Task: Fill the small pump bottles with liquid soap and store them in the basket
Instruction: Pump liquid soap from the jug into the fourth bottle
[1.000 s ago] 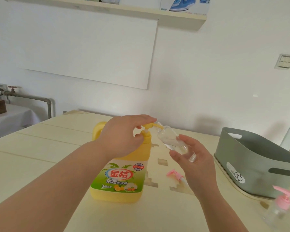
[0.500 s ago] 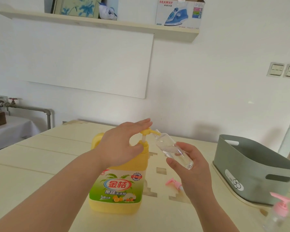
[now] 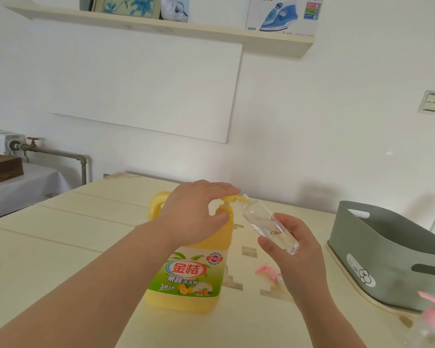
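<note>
- Centre frame: left hand (image 3: 194, 217), fingers flat, presses the pump (image 3: 227, 199) on the soap jug (image 3: 186, 275).
- Just right: right hand (image 3: 294, 252) grips the tilted small bottle (image 3: 264, 221), mouth at that pump.

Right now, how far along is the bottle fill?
Early. Done: pink pump off, lying on the table. In hand: left hand presses the pump head of the yellow jug, spout at the mouth of the small clear bottle tilted in the right hand; fill level unreadable. Left: recap it, handle the second bottle, near right, then store both; the grey basket shows no bottle.
</note>
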Action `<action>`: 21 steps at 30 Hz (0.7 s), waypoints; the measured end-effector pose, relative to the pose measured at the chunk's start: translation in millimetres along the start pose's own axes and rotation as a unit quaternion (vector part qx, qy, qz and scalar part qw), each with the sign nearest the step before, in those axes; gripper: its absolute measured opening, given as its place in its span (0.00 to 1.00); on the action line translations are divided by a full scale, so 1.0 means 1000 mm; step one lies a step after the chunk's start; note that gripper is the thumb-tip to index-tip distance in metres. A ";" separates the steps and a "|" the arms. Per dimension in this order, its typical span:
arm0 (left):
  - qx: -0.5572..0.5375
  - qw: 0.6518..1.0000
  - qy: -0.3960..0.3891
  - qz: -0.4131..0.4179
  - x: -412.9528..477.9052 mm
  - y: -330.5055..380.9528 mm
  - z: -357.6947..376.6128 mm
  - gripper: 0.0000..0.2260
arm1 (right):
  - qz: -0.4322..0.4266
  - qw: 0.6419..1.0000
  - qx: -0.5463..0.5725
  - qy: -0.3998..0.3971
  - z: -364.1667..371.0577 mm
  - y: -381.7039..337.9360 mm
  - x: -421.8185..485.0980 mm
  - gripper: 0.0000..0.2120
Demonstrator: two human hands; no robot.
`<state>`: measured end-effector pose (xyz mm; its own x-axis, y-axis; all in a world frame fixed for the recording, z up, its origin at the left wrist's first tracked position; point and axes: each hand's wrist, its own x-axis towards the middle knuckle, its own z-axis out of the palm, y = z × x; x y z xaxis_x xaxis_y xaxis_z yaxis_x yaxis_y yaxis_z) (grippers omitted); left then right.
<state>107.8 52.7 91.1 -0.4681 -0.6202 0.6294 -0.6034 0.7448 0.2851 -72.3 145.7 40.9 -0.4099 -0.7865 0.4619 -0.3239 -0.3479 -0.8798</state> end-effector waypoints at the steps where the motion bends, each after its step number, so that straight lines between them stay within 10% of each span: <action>1: -0.006 1.000 -0.008 -0.008 0.000 0.001 -0.001 0.18 | -0.001 1.000 -0.001 -0.006 0.000 0.000 0.000 0.19; 21: -0.120 0.988 0.041 -0.087 0.004 0.009 0.006 0.07 | 0.003 1.000 0.008 -0.010 -0.005 0.006 0.000 0.16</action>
<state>96.9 55.5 92.2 -0.3113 -0.7286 0.6101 -0.4949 0.6724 0.5504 -78.9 146.0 36.4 -0.3949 -0.7987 0.4541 -0.3078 -0.3507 -0.8845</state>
